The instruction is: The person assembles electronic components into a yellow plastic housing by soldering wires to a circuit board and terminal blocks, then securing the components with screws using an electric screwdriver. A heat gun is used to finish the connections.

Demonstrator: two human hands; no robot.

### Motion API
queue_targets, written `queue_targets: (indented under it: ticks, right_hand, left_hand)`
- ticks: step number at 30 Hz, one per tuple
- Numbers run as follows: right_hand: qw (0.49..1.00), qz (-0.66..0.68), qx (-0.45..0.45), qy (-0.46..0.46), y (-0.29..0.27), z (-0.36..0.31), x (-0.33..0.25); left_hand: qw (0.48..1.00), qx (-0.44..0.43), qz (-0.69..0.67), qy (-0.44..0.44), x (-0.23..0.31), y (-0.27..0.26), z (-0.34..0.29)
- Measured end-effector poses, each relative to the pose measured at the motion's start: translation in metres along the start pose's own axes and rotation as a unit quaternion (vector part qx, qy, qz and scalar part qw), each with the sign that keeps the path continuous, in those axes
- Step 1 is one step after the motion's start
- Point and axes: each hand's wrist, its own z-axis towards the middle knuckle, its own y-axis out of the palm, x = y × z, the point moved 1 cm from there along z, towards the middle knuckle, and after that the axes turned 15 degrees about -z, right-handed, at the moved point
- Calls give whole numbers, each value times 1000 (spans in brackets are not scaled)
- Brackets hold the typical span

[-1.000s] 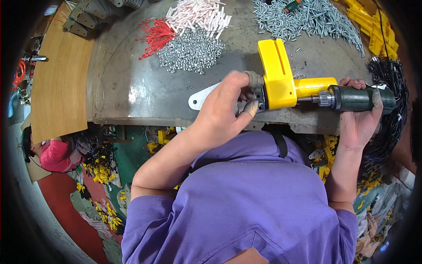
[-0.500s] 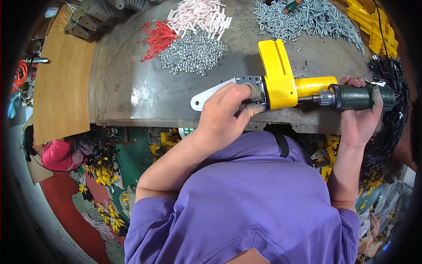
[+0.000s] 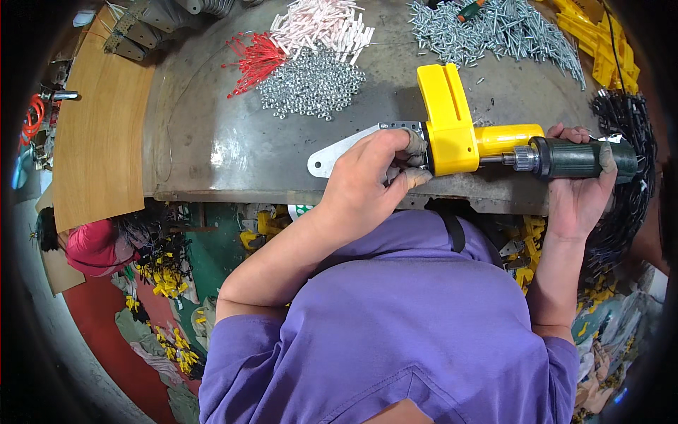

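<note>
My left hand [image 3: 371,173] is closed around the inner end of a flat metal plate [image 3: 339,154], its thumb and index finger wearing worn coverings. This plate, with a rounded, holed outer end, joins a bright yellow plastic handle piece [image 3: 452,131]. Gripped in my right hand [image 3: 583,187] is a dark green power screwdriver [image 3: 583,157] with a silver chuck [image 3: 522,158]. Its shaft lies level and meets the right side of the yellow piece, below the yellow tube-shaped part [image 3: 512,138]. My left fingers hide where plate and plastic join.
On the grey metal table [image 3: 205,127] lie piles of nuts [image 3: 311,83], red ties [image 3: 258,63], pale sticks [image 3: 318,28] and screws [image 3: 494,32]. Yellow parts [image 3: 597,42] and black strips [image 3: 621,120] line the right edge. Another person's pink sleeve [image 3: 99,247] shows at left.
My left thumb and fingertips have shifted slightly at the joint. The screwdriver stays against the yellow piece. The person at left has moved a little.
</note>
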Motion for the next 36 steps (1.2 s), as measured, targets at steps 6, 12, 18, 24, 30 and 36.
queue_targets:
  ticks: [6, 12, 18, 24, 30, 36]
  right_hand:
    - [1000, 0, -7, 10, 0, 2, 0]
    - [1000, 15, -14, 17, 0, 2, 0]
    - [1000, 5, -11, 3, 1, 1, 1]
    - [1000, 3, -11, 2, 4, 0, -1]
    - [1000, 4, -9, 12, 2, 3, 1]
    - [1000, 4, -21, 10, 3, 3, 1]
  left_hand:
    - [999, 0, 10, 42, -3, -3, 0]
    - [996, -6, 47, 72, -4, -3, -2]
    - [999, 7, 14, 33, -5, 0, -4]
    - [993, -6, 93, 73, 0, -6, 4]
    - [996, -2, 57, 71, 1, -3, 6]
    - [992, -27, 68, 106, -3, -8, 5]
